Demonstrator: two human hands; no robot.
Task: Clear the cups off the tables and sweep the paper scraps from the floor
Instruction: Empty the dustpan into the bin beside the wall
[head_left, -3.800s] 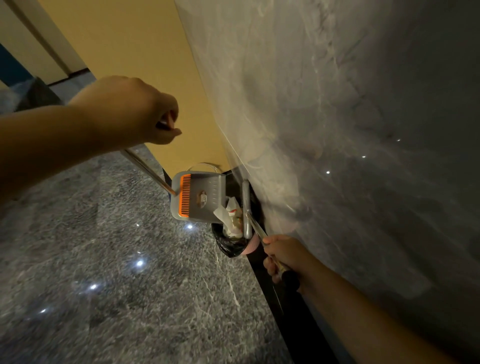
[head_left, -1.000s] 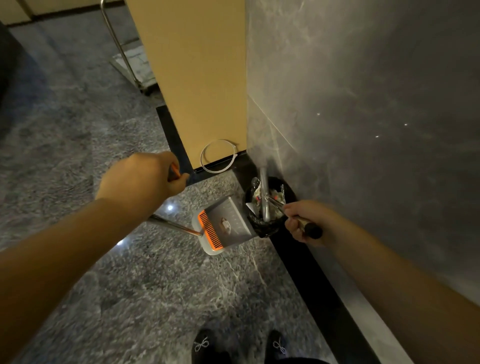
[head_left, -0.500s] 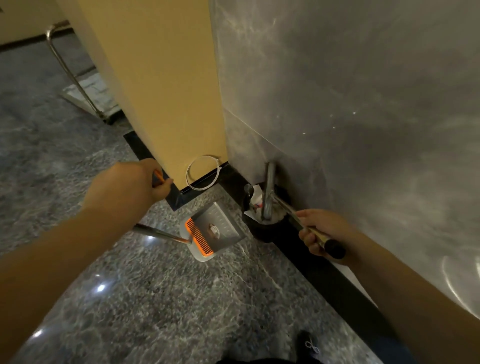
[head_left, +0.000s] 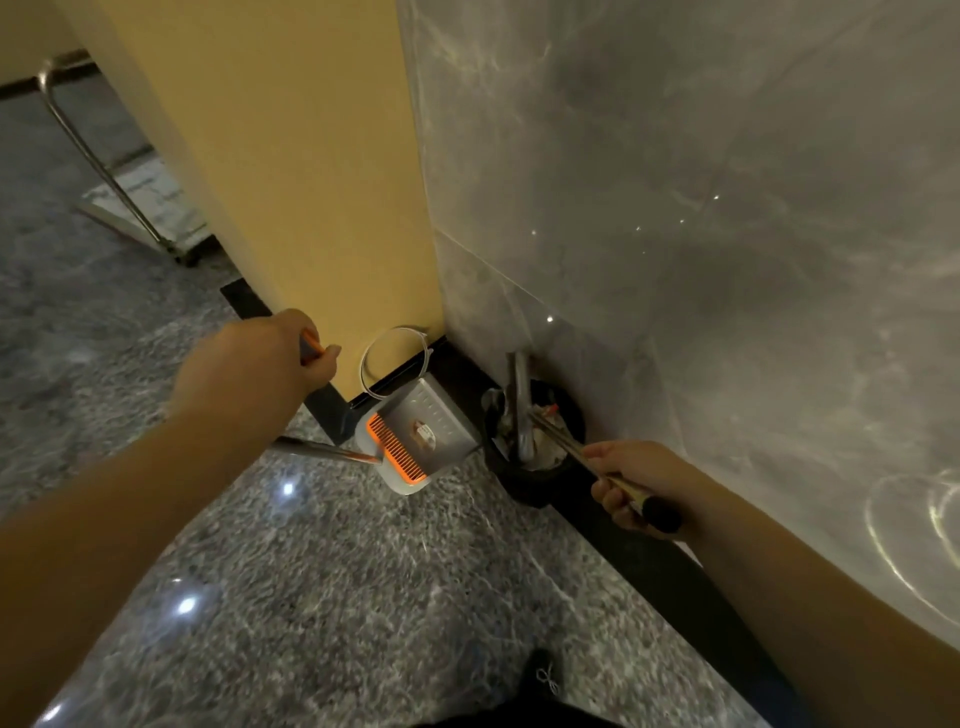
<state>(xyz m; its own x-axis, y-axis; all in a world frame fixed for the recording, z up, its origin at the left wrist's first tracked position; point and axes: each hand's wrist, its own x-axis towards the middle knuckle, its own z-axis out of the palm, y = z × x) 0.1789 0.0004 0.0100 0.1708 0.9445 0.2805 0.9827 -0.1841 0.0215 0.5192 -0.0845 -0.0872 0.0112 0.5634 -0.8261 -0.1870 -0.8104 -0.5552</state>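
Note:
My left hand (head_left: 254, 364) grips the orange-tipped top of a metal handle whose grey dustpan (head_left: 421, 434), with an orange comb edge, hangs low beside a black bin (head_left: 540, 441). The bin stands against the grey marble wall and holds paper scraps and crumpled waste. My right hand (head_left: 636, 480) grips the black-ended handle of a broom (head_left: 519, 410); the broom's grey head stands inside the bin. The dustpan's tray looks empty apart from a round label.
A yellow column (head_left: 291, 171) rises just behind the dustpan, with a white wire loop (head_left: 395, 358) at its base. A metal-legged stand (head_left: 130, 208) sits far left on the speckled grey floor (head_left: 363, 582). My shoe (head_left: 545, 675) shows at the bottom.
The dustpan has swung away from over the bin and come down to the bin's left side. The broom head stays in the bin. My view has tilted up along the wall.

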